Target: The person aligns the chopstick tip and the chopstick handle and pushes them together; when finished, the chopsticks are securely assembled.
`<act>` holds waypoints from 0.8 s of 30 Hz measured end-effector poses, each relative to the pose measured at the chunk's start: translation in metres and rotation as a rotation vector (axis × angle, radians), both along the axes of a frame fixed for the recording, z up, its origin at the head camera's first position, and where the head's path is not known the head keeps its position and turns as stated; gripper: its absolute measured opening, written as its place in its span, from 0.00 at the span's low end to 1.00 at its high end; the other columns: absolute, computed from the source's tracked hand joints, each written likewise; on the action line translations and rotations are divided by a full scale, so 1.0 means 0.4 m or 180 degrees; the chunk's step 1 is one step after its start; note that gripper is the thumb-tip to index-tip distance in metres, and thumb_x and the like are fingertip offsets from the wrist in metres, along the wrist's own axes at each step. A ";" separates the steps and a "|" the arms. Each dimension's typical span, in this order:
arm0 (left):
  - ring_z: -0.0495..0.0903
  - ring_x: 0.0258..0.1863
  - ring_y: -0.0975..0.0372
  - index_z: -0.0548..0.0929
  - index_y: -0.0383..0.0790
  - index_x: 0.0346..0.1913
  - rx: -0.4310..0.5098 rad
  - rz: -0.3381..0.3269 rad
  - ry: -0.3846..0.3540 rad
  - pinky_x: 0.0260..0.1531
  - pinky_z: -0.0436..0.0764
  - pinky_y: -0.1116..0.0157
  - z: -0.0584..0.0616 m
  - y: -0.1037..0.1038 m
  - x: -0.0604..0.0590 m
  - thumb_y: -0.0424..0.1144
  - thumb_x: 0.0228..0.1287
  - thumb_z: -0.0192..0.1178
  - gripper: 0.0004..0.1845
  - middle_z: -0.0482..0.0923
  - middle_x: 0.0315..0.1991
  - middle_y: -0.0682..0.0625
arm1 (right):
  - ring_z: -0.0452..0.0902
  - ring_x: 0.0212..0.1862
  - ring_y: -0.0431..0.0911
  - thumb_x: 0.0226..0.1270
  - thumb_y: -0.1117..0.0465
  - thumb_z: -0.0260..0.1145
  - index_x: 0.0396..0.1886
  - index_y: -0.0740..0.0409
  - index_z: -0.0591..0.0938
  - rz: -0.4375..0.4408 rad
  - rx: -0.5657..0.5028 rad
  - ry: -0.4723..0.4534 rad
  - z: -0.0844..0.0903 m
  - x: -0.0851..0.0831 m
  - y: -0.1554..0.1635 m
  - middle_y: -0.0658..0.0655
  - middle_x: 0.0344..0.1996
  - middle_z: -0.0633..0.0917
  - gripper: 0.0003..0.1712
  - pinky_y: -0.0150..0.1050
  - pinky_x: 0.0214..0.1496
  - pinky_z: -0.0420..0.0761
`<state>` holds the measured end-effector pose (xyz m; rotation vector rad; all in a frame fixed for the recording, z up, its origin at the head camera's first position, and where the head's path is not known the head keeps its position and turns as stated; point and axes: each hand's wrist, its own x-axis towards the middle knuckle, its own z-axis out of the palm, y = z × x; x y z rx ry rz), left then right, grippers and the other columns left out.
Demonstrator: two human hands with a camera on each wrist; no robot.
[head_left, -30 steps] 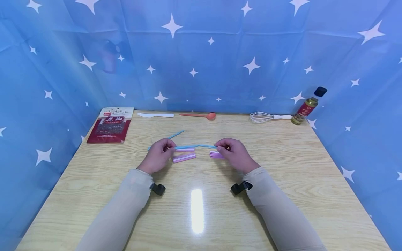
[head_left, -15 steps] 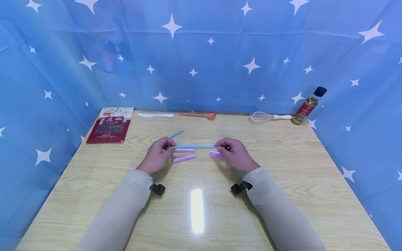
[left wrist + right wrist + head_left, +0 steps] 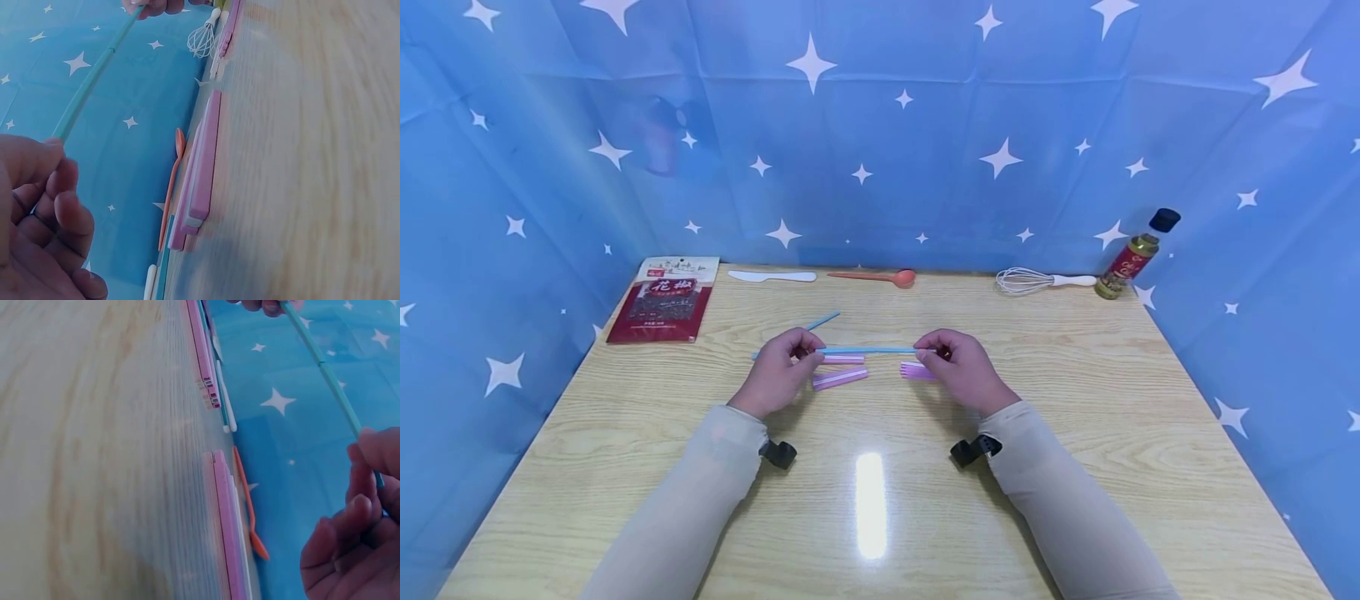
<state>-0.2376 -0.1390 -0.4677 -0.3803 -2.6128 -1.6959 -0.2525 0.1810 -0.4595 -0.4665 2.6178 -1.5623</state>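
Blue rod (image 3: 868, 350): pinched at each end by left hand (image 3: 777, 372) and right hand (image 3: 962, 367), held level above pink clips (image 3: 840, 377).

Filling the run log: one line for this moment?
left hand pinches blue strip | right hand pinches other end | strip above table | pink clips beneath

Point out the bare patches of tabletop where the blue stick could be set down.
Bare wood lies on the near half of the table, by both forearms, and on the right between the right hand and the whisk. Crowded: the middle, where pink strips lie under the blue stick, and the far edge by the spoon.
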 end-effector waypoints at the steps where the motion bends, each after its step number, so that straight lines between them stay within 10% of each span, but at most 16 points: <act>1: 0.75 0.40 0.55 0.83 0.33 0.51 0.0016 0.0010 -0.0001 0.40 0.76 0.63 0.001 0.001 0.000 0.33 0.78 0.60 0.07 0.79 0.40 0.46 | 0.71 0.33 0.51 0.79 0.59 0.66 0.51 0.63 0.87 -0.0025 0.0001 -0.0023 0.001 0.000 0.000 0.55 0.33 0.82 0.12 0.37 0.34 0.73; 24: 0.74 0.39 0.56 0.83 0.29 0.49 0.0381 0.0122 0.0097 0.40 0.74 0.67 0.017 0.012 0.017 0.31 0.77 0.60 0.07 0.78 0.39 0.47 | 0.69 0.32 0.48 0.76 0.66 0.67 0.48 0.68 0.87 -0.0151 -0.0359 0.0155 -0.002 0.009 -0.016 0.58 0.34 0.82 0.09 0.33 0.33 0.71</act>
